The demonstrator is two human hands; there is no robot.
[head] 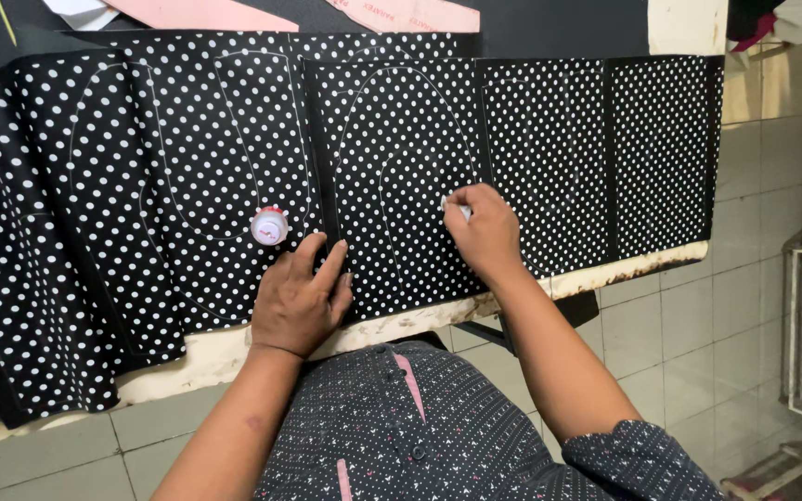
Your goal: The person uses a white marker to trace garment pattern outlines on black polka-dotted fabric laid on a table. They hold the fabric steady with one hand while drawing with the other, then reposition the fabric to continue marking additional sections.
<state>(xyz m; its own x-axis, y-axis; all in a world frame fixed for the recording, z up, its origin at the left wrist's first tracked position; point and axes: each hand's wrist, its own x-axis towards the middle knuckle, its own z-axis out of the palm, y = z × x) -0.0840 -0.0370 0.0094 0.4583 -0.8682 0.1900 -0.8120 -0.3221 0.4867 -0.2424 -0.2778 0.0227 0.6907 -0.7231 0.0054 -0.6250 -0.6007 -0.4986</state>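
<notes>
The left hand (301,299) lies flat and open, fingers spread, pressing the black white-dotted fabric (187,186) near the table's front edge (401,323). The right hand (486,229) pinches a small white chalk piece (454,208) against the same fabric. A small round white-and-pink container (269,225) sits just above the left fingertips.

Right hand (486,230) pinches white chalk (457,210) on dotted fabric (187,139); left hand (301,299) presses flat.

black polka-dot fabric (401,139) | spread flat on table (chalk outlines drawn) | white chalk (457,211) | touching fabric
</notes>
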